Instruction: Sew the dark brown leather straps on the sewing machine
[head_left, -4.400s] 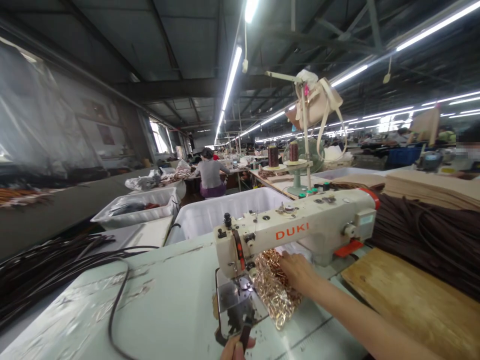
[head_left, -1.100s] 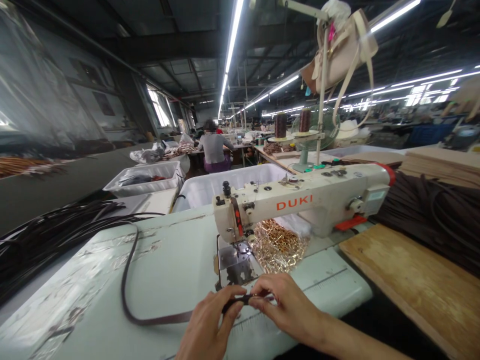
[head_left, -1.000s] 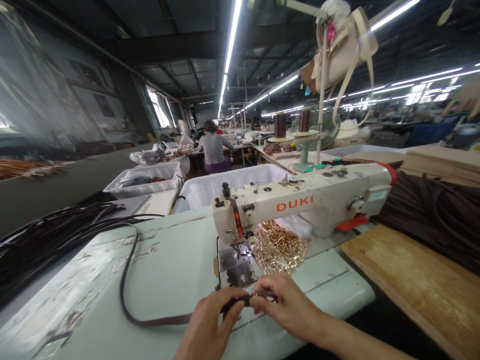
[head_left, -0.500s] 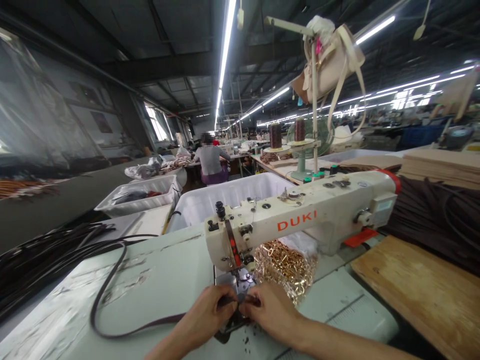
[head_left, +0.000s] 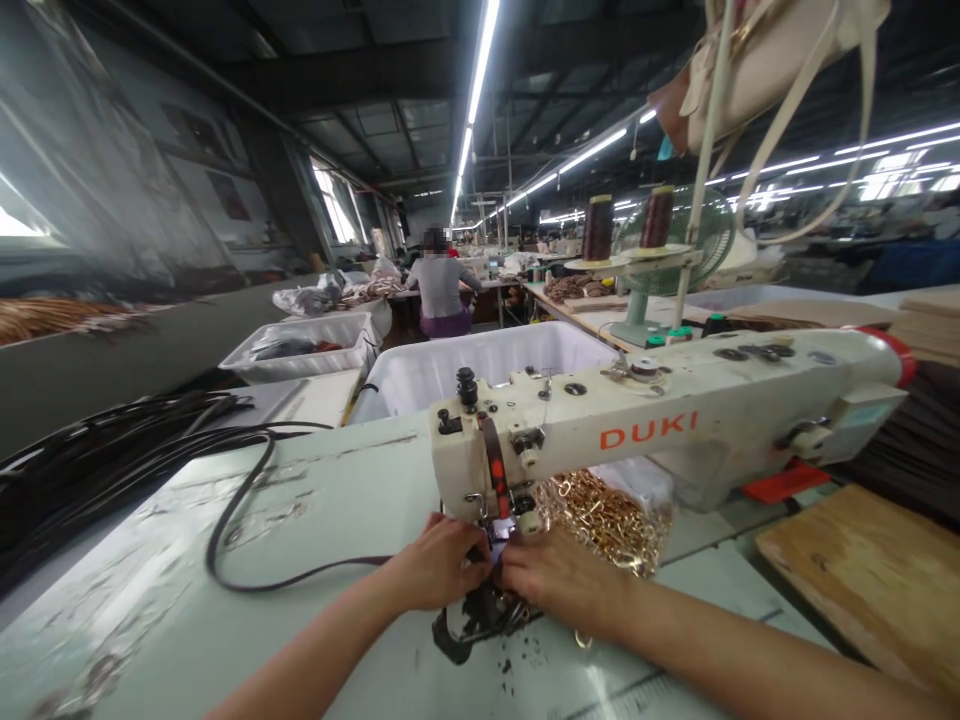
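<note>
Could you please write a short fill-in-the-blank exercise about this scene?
1. The orange letters on the sewing machine spell ____.
2. The loop of dark strap on the table lies nearer the ____ hand.
3. The metal pieces beside the right hand are coloured ____.
Missing words: DUKI; left; gold.

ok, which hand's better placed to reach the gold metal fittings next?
Likely the right hand: it is beside the heap of gold metal fittings. The left hand is farther off, with the flat dark-brown strap running toward it.

Cream sewing machine [head_left: 660, 400] with orange lettering [head_left: 663, 428], dark brown strap [head_left: 262, 587], gold fittings [head_left: 600, 515], pale green worktop [head_left: 337, 505]
</note>
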